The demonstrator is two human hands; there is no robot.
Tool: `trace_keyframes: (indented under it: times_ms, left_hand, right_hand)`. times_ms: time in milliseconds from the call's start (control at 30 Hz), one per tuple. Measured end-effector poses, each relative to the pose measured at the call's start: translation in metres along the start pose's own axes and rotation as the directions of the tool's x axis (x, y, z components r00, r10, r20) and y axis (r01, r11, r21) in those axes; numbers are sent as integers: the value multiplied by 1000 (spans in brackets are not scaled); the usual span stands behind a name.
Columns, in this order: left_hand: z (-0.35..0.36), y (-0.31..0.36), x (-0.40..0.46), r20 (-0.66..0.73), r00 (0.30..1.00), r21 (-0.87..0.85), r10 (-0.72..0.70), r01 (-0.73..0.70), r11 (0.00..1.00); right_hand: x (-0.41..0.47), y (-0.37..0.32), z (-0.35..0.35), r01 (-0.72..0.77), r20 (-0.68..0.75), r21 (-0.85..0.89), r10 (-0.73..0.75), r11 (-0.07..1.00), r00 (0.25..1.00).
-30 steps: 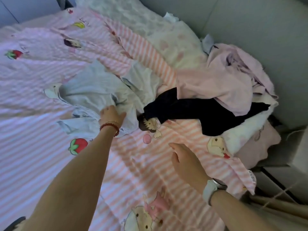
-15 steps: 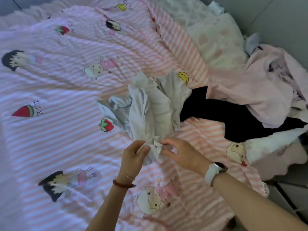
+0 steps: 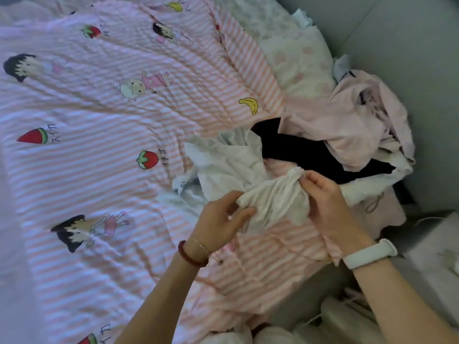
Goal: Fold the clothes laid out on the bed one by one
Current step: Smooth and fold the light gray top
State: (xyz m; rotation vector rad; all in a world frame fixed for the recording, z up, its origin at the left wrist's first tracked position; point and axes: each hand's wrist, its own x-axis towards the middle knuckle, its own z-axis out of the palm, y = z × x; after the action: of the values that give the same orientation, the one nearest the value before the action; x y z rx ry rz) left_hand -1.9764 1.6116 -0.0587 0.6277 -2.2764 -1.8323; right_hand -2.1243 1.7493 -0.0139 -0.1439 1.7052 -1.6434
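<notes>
Task looks barely begun, judging by how things lie; no folded item or neat stack shows anywhere on the pink-and-white striped cartoon-print bedspread (image 3: 99, 115); the crumpled pale grey-white cotton garment (image 3: 231, 160) is the one in hand, lying bunched just left of the clothes heap w/ its near end lifted off the bed btwn both hands; left hand (image 3: 218, 219) pinches the near-left edge of that fabric, thumb and fingers curled on it; right hand (image 3: 325, 202) grips a gathered bunch of the same cloth at its upper right, fingertips (image 3: 304, 176) closed round a twist of it; so both hands hold the one garment, neither free; it's still wrinkled and unspread, no crease or fold made yet, so I'd judge the step as finding an edge or corner to open it out flat; left to do: spread it, fold it, set it aside, then the rest; the rest = the rumpled pale pink top (image 3: 347, 125) on top of the heap at right, the black garment (image 3: 305, 150) partly under it and touching the grey-white piece, plus a white fluffy item (image 3: 367, 184) beneath, edge only visible; how many more pieces sit under the heap, can't tell; approx all of the pile still unfolded.
</notes>
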Motion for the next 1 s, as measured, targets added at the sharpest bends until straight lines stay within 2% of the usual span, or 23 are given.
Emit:
trace_keyframes:
  times_ms: [67,133,200,267,300,333,400,467,533,633,800,900,1000]
  left_hand:
    - [10,23,16,11,1000,-112,22,-21,993]
    - [21,33,38,-126,991,-127,-37,20,992]
    - [28,24,62,-290,927,-160,-237,197,967]
    - [32,2,69,-364,831,-152,-420,392,907]
    - [34,-12,65,-382,808,-109,-449,444,890]
    - [37,-23,58,-387,813,-54,-435,451,891]
    - [48,-46,37,-332,865,74,-375,420,904]
    - [62,-69,13,-223,895,211,-387,432,877]
    - [75,-89,-9,-112,893,337,-435,446,829]
    - [93,-110,-33,-30,905,467,-424,387,795]
    - [104,-122,-48,-131,912,388,-390,409,826]
    - [101,-117,-49,-200,917,390,-346,399,830]
    - [90,-102,-47,-330,919,355,-214,331,875]
  right_hand:
    - [1,-24,-15,96,-128,55,-89,994,988]
    - [10,-34,-28,171,-267,27,-158,985,951]
    - [24,-22,-37,134,-329,-52,-144,990,933]
    - [29,6,-42,31,-313,-227,-103,973,944]
    - [28,27,-45,-12,-275,-345,-89,939,957]
    - [24,49,-48,-43,-224,-443,-64,895,972]
    - [7,90,-51,-99,-125,-540,36,836,991]
    - [-7,126,-53,-169,-81,-552,149,816,986]
    - [-16,152,-56,-213,-72,-524,206,825,976]
    - [-15,178,-56,-264,-79,-552,265,791,961]
    - [-7,199,-45,-290,-85,-641,310,710,947]
    - [-8,197,-41,-290,-102,-576,285,764,953]
    - [-10,176,-55,-245,-188,-543,168,803,968]
